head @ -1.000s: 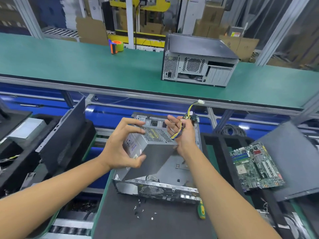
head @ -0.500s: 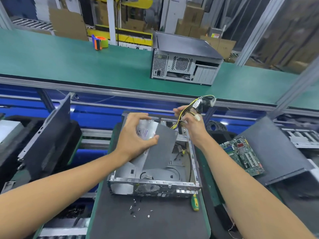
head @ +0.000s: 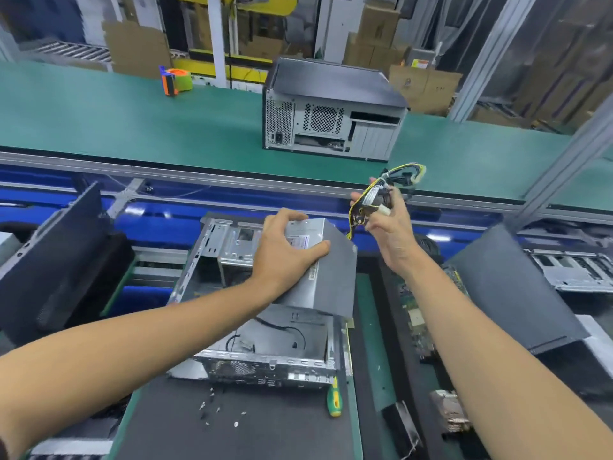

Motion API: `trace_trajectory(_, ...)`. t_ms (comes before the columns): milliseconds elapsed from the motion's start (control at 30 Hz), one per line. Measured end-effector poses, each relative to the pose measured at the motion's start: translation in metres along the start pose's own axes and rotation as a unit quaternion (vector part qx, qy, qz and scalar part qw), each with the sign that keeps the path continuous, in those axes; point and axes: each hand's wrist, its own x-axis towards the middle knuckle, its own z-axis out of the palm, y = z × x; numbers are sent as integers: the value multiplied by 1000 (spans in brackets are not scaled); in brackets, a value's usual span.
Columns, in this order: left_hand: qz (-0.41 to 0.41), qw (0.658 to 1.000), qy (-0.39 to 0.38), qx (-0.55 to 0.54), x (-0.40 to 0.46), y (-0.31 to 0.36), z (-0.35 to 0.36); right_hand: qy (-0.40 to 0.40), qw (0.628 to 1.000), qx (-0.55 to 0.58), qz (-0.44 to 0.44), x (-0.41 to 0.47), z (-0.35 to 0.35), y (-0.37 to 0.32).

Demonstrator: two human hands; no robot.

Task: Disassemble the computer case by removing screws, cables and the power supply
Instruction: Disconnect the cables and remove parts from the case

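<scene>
While a second ago the supply sat low inside the case, the left hand point(head: 285, 250) now holds it clear above the open frame: left fingers point(head: 292, 215) curl over its top far edge and the thumb presses the near face by the label. The supply point(head: 326, 277) hangs tilted, its dark side toward the camera, over the right half of the case point(head: 265, 360) and apart from the case floor. The right hand point(head: 389, 224) has risen and swung out to the right; its fingers clench the bundle of yellow and black cables point(head: 381, 190), gathered into a loop, connectors bunched at the top. One strand runs taut from the bundle down to the supply's upper right corner.

Meaning, as I judge it: the supply and its leads are free of the chassis, so the main removal is done. What remains looks like setting the unit aside.

Inside the case, only a few thin black wires lie on the floor. Loose screws point(head: 212, 410) are scattered on the dark mat of the worktop point(head: 232, 436) just in front of the case, a green-handled screwdriver point(head: 333, 398) at its right front corner. A circuit board point(head: 414, 313) lies to the right, partly hidden by the right forearm.
</scene>
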Motion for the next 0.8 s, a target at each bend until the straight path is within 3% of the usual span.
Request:
trace_trajectory(267,-60,998,20,8,5,25,122,1,995,-98,30,24,-87,9)
trace_trajectory(433,-102,994,-14,41,-2,8,191,-1,982,-163,91,16,-131,54)
trace_trajectory(567,-147,987,-31,61,-11,-16,231,52,978,-110,169,3,-160,96)
trace_trajectory(800,-178,980,-19,87,-14,-37,275,151,960,-45,232,1,-177,126)
